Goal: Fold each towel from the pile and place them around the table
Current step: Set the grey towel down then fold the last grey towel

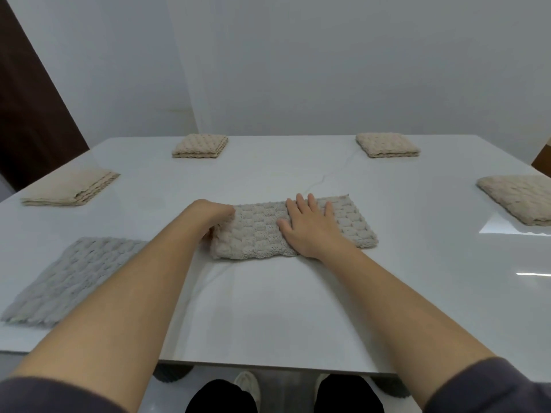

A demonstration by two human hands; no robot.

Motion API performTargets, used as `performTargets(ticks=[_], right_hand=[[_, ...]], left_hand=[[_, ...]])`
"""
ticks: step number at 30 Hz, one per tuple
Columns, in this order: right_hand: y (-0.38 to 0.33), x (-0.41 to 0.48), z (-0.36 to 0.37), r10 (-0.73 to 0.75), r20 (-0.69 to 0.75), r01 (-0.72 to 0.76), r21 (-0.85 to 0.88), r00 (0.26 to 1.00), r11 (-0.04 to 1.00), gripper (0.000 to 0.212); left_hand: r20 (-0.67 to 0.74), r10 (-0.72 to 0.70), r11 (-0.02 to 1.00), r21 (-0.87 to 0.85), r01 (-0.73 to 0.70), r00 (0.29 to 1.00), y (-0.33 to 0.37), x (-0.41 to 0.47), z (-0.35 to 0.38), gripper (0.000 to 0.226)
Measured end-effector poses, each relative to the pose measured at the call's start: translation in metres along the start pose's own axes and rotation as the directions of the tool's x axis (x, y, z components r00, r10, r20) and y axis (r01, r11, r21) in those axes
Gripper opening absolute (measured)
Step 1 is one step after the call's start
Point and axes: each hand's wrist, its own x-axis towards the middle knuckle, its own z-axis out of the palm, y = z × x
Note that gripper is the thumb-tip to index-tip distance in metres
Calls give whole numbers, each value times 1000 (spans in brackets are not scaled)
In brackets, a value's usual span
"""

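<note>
Towel (pixel 259 231) lies folded; left grip (pixel 214 216) clutches its left end; right grip (pixel 307 225) presses its middle, fingers straight.

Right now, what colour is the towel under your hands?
Beige towel, bumpy checked weave, seen in the head view.

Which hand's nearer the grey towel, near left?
Left. Left hand grips the middle towel at its left end, right of the grey towel; right hand lies flat farther right.
</note>
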Motion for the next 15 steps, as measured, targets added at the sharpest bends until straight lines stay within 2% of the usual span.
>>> performTargets(ticks=[4, 7, 9, 10, 12, 13, 14, 15], right_hand=[[1, 0, 1, -1, 0, 1, -3, 1000, 1000, 65], [2, 0, -1, -11, -2, 12, 14, 1000, 1000, 65], [2, -2, -3, -67, -81, 76, 120, 994, 990, 61], [2, -6, -8, -83, -153, 119, 248, 985, 961, 57], [0, -14, -19, -10, -263, 165, 572, 965, 804, 49], [-1, -16, -25, 58, -251, 145, 714, 966, 685, 46], [-2, -18, -32, 118, -188, 99, 845, 975, 526, 43], [-2, -17, -37, 155, -82, 29, 948, 985, 318, 41]], left_hand=[[145, -74, 994, -64, 84, 987, -2, -1, -4, 36], [212, -85, 974, -190, 126, 974, -4, 1, -10, 28], [241, -48, 949, -291, 119, 969, -5, 3, -14, 15], [258, -26, 932, -344, 117, 966, -5, 3, -16, 13], [286, 29, 902, -421, 99, 958, -1, -1, -20, 13], [298, 72, 887, -455, 76, 952, 5, -5, -20, 12], [309, 133, 868, -495, 40, 942, 12, -11, -18, 12], [325, 214, 843, -538, -6, 921, 20, -19, -14, 15]])
